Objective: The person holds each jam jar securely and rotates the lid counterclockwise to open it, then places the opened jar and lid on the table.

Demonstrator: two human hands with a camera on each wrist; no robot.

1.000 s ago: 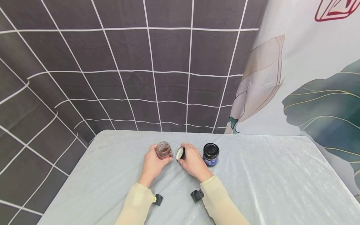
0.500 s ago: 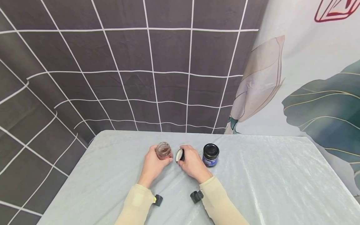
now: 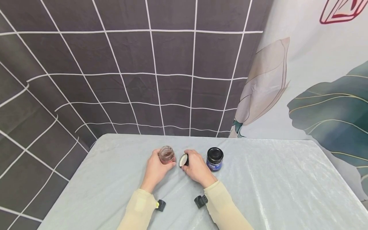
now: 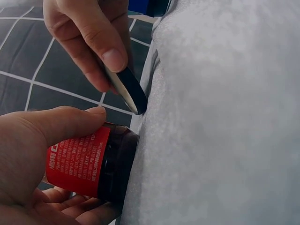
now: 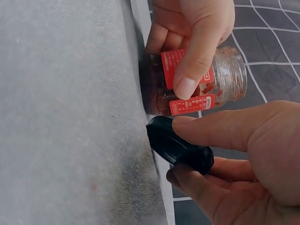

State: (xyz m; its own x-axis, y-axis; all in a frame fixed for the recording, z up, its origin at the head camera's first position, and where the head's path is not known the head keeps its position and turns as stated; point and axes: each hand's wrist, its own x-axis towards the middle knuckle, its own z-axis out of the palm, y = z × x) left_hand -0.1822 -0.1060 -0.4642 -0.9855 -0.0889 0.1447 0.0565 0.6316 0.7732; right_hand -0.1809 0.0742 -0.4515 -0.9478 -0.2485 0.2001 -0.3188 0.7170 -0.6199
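My left hand (image 3: 156, 167) grips an uncapped glass jar (image 3: 167, 154) that stands upright on the table. Its red label (image 4: 77, 159) shows in the left wrist view, and dark reddish contents fill the lower part (image 5: 157, 89) in the right wrist view. Just right of the jar, my right hand (image 3: 198, 167) pinches a black lid (image 3: 184, 160) between thumb and fingers. The lid is tipped on edge, pale inner side towards the jar. Its lower edge (image 4: 139, 108) is at or very near the cloth; contact cannot be told. Jar and lid are apart.
A second jar (image 3: 214, 159), with a black lid on and a blue label, stands close to the right of my right hand. Pale grey cloth (image 3: 276, 179) covers the table, whose far edge meets a dark gridded curtain (image 3: 175, 89).
The lid in my right hand has come down slightly and tilted a little, so more of its pale inside shows. My left hand and the jar stay in place.
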